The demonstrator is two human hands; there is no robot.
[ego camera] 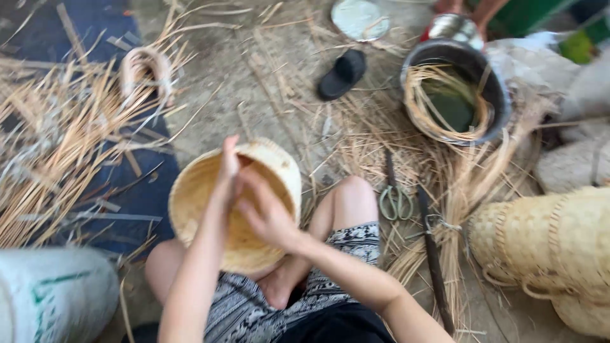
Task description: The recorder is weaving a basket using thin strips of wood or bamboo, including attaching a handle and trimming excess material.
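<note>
Currently the person sits on the ground with a round, pale woven bamboo basket point(236, 209) resting on the lap between the knees, its opening tilted toward the camera. The left hand point(226, 171) stands upright at the far rim, fingers extended and pressed together against the weave; whether it pinches a strip cannot be told through the motion blur. The right hand point(265, 213) lies inside the opening, loosely curled, fingers on the inner wall.

Risks, as judged from this position:
- The basket is braced only by the lap and two light contacts; uneven pressure at the rim could roll it off toward the loose straw-coloured bamboo strips point(57, 146) at the left.
- Split strip edges are sharp; sliding a fingertip along the rim could cut it.
- The grey-handled scissors point(395, 200) and the long dark blade point(435, 267) lie just beside the right knee; a leg shift could strike them.
</note>
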